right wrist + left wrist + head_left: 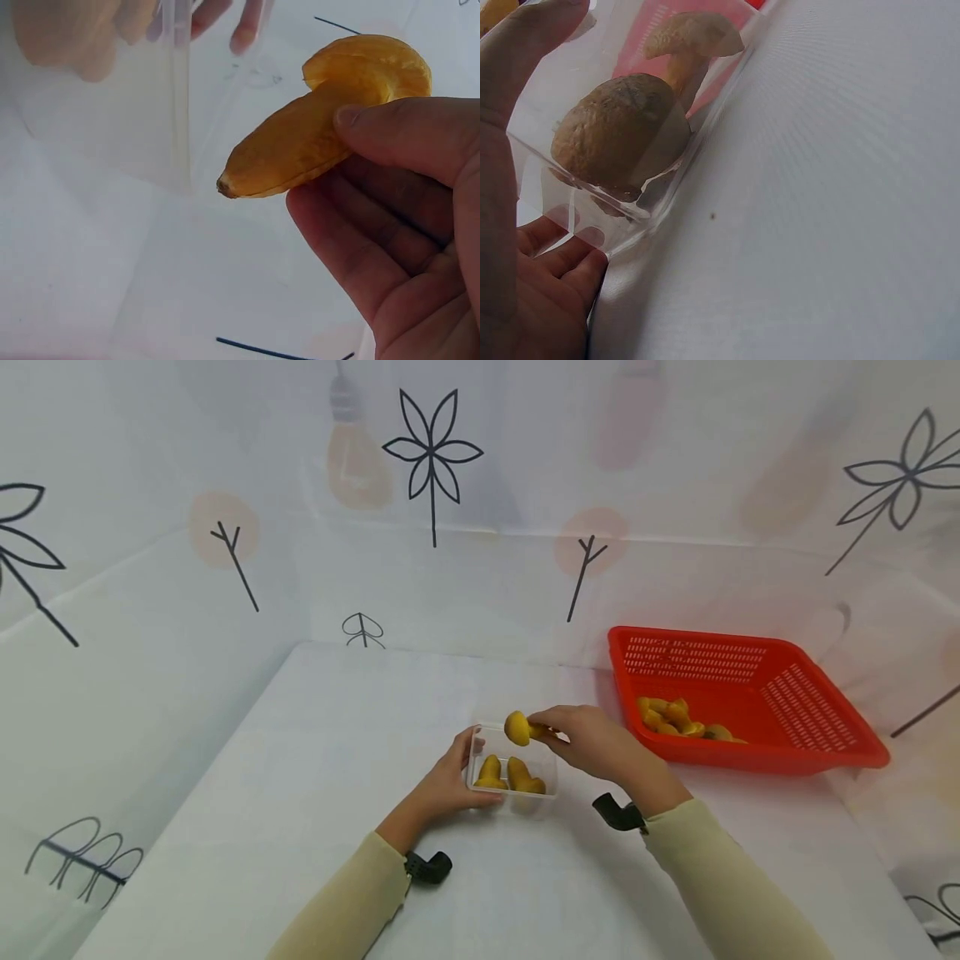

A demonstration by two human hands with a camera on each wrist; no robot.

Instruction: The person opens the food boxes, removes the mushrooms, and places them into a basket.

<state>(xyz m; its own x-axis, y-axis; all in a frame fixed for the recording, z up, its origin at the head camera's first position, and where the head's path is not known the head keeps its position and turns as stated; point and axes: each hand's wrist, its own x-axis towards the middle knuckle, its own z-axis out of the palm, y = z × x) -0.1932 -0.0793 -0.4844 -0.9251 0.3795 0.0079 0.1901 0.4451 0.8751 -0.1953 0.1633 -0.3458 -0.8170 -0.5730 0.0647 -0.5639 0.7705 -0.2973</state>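
My left hand (438, 789) grips a small clear plastic box (491, 743) by its left side, thumb along the near edge. Two yellow-brown mushrooms, a left one (491, 772) and a right one (522, 775), lie side by side in the box. The left wrist view shows a wrinkled brown cap (619, 135) through the clear wall. Above the box's far right part, my right hand (592, 743) pinches another yellow mushroom (300, 139) between thumb and fingers. In the head view its cap points left, away from the hand.
A red plastic basket (750, 693) with slotted walls stands at the back right, several yellow mushrooms (675, 717) gathered in its left end. White cloth covers the table (315, 752). A printed white sheet (495, 593) hangs behind it.
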